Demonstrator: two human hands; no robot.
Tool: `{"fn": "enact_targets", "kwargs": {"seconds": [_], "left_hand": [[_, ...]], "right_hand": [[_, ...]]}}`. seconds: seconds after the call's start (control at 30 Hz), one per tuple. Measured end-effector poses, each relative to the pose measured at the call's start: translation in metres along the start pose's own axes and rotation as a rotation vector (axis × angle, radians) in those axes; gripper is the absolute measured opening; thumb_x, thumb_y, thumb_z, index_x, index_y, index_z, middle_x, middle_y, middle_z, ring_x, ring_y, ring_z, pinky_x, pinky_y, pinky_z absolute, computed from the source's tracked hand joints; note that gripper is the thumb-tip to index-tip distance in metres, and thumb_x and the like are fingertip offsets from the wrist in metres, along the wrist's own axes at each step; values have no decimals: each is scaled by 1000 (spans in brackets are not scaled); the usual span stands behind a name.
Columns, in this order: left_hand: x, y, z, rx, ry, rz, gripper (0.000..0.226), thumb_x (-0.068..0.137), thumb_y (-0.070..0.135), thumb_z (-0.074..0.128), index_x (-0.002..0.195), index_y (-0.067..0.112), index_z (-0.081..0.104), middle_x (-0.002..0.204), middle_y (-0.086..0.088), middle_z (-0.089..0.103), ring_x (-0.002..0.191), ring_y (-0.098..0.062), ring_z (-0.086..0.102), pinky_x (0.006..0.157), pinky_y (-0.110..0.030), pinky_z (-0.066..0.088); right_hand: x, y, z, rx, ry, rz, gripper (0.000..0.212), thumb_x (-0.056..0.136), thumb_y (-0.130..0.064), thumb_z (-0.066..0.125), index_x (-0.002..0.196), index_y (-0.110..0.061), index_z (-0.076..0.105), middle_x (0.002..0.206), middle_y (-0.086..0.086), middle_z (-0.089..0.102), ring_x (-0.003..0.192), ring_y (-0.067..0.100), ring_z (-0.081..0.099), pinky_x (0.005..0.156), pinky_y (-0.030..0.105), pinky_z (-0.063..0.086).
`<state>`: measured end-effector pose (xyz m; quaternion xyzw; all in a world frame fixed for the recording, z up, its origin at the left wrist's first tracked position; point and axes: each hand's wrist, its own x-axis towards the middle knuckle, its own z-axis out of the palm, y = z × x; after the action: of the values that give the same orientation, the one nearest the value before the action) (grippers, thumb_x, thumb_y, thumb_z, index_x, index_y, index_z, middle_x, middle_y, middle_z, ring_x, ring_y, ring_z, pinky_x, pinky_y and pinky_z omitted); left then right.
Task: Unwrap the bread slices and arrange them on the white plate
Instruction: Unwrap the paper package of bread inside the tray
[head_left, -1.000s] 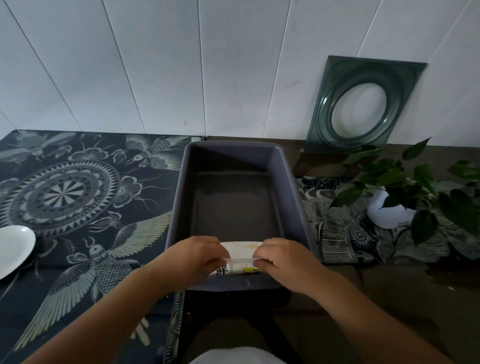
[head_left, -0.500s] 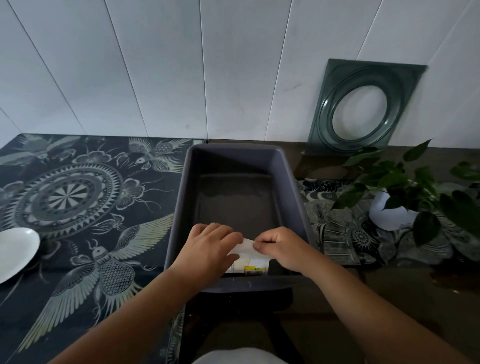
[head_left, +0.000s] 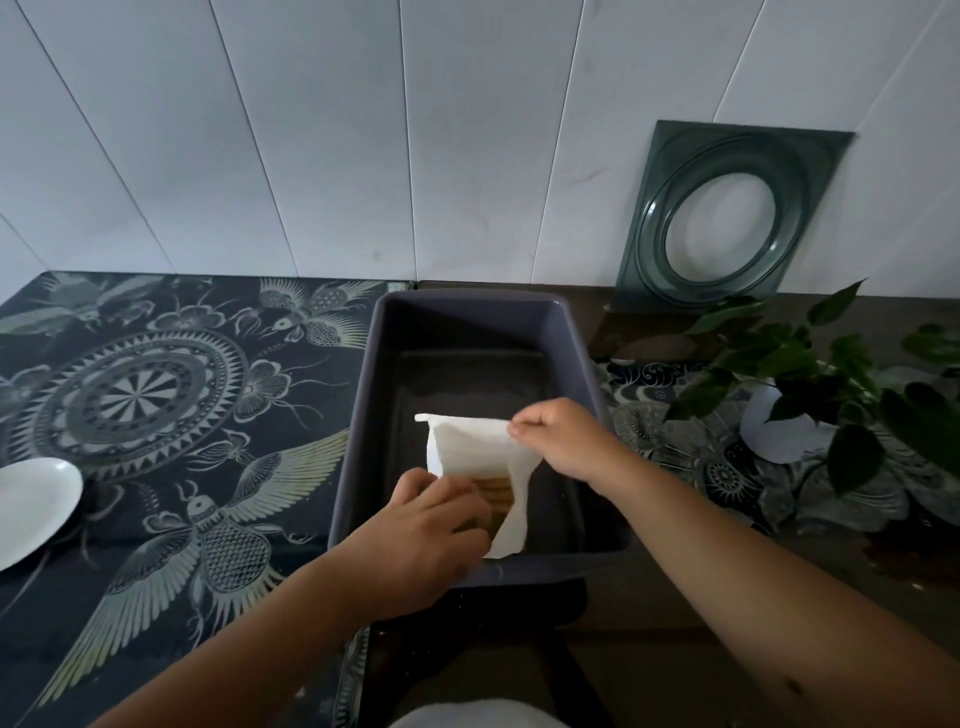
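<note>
White wall panels backed a dark tabletop (head_left: 675, 613) draped on its left side with a patterned cloth (head_left: 156, 395) of mandalas and winged insects. At centre sat a deep grey plastic tub (head_left: 363, 415), and inside it, toward the near end, a person worked at a packet of bread slices (head_left: 496, 491). The right hand (head_left: 563, 441) pinched the far edge of the white paper wrapper (head_left: 478, 447) between thumb and fingertips, lifting the sheet up and back so that it hung open over the packet. The left hand (head_left: 436, 519) lay curled against the near left side of the packet, its grip pressed on what appeared to be the stacked tan slices, though the fingers hid most of the contact. Only a narrow strip of the bread showed between the hand and the raised paper. A white plate (head_left: 31, 509) stood well apart at the left edge of the cloth, partly out of frame. To the right, a leafy plant in a white pot (head_left: 779, 431) stood near the tub, and a green square panel with a round opening (head_left: 727, 218) leaned against the wall.
</note>
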<state>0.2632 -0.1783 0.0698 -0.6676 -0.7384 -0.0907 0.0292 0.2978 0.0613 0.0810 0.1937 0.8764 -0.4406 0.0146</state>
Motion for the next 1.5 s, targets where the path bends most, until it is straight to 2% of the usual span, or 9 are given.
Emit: {"fn": "enact_targets", "kwargs": {"seconds": [0.23,0.33,0.6,0.77,0.93,1.17,1.27,1.37,1.5], "left_hand": [[12,-17,-14,144,-166,-66,22,90,32,59,109,22,57,112,2,69,121,-24,54,109,-53,21],[25,-29,-23,237,-266,-10,35,90,35,56,123,25,53,127,1,63,133,-25,43,109,-57,15],[42,-53,-52,341,-605,-27,57,79,63,54,127,33,53,121,2,64,120,-23,52,100,-55,23],[41,-41,-44,411,-638,-49,62,83,65,47,134,31,51,137,-11,54,148,-31,4,111,-63,-12],[38,-42,-38,374,-569,-127,59,88,63,47,140,35,43,145,-17,45,148,-37,-4,103,-62,-28],[29,-51,-22,315,-461,-259,56,87,66,44,134,35,46,161,-23,12,146,-38,-21,86,-55,-44],[28,-54,-18,236,-371,-311,43,88,61,48,125,40,53,163,-15,10,146,-34,-19,87,-55,-43],[28,-52,-17,139,-283,-373,37,91,52,53,127,48,51,162,-8,16,147,-32,-13,98,-62,-34],[25,-48,-16,92,-260,-416,33,93,46,52,126,46,56,162,-6,17,147,-31,-10,105,-65,-22]], "right_hand": [[8,-19,7,-463,310,-443,18,88,-35,64,98,-24,73,103,-3,62,95,15,55,78,32,48],[-16,-31,9,-697,-65,-883,34,91,-46,46,89,-22,70,91,-1,67,86,19,59,74,38,48],[-23,-19,-35,-1226,-639,-454,79,73,-88,33,104,-25,70,106,-3,68,112,17,54,117,48,18],[-23,-16,-41,-1316,-667,-344,97,66,-94,23,117,-26,68,128,-1,63,134,18,37,115,59,-4],[-22,-24,-42,-1293,-637,-412,91,75,-88,22,126,-26,66,153,0,43,147,17,15,111,60,-12],[-24,-49,-46,-1144,-689,-411,61,96,-65,26,115,-27,70,141,-4,55,138,16,35,114,53,15],[-13,-76,-41,-985,-628,-433,37,100,-46,37,107,-27,68,102,-3,69,95,17,62,85,39,49],[17,-96,-14,-977,-753,-326,25,100,-27,43,112,-27,64,92,-5,61,82,15,57,63,28,42],[54,-87,49,-1217,-903,64,32,99,-25,48,126,-11,60,114,9,64,104,27,61,84,35,48]]}}
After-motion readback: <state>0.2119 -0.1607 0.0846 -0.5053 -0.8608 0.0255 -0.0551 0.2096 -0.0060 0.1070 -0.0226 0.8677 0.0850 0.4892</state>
